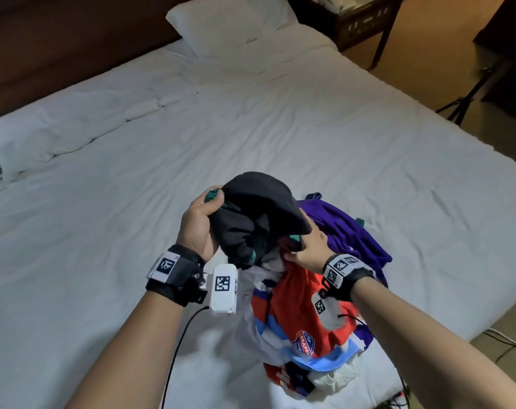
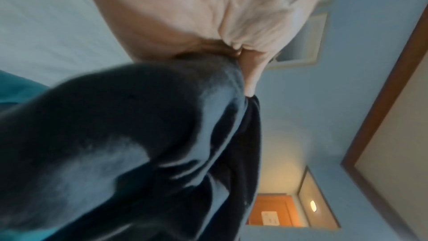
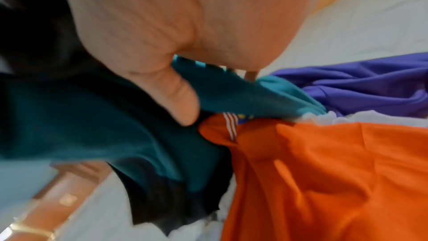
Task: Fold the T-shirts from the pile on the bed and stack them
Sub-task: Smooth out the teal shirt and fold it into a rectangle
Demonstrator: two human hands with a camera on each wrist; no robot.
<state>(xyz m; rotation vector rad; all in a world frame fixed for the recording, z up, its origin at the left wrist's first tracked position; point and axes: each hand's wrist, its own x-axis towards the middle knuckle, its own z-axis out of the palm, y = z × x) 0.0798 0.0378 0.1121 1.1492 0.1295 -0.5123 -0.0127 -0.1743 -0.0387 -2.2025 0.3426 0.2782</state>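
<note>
- Nearest the person, the pile (image 1: 307, 314) is lying at the near edge of the bed (image 1: 251, 137), an orange, white and blue shirt (image 1: 295, 308) topmost and a purple shirt (image 1: 348, 231) sitting behind it on the right.
- Just beyond, the right hand (image 1: 307, 249) is pinching a teal-trimmed edge of the black T-shirt (image 1: 259, 214) low against the pile; its thumb (image 3: 176, 96) is pressing that trim down in the right wrist view.
- Higher and to the left, the left hand (image 1: 199, 228) is curling its grip round the shirt's other bunched end, holding it above the pile.
- So the black T-shirt is hanging as a crumpled arch between both hands, running left-high to right-low, its lower folds touching the pile.
- Farther off, bare sheet is stretching left and forward; spreading there looks likeliest, the left hand being nearer that space.
</note>
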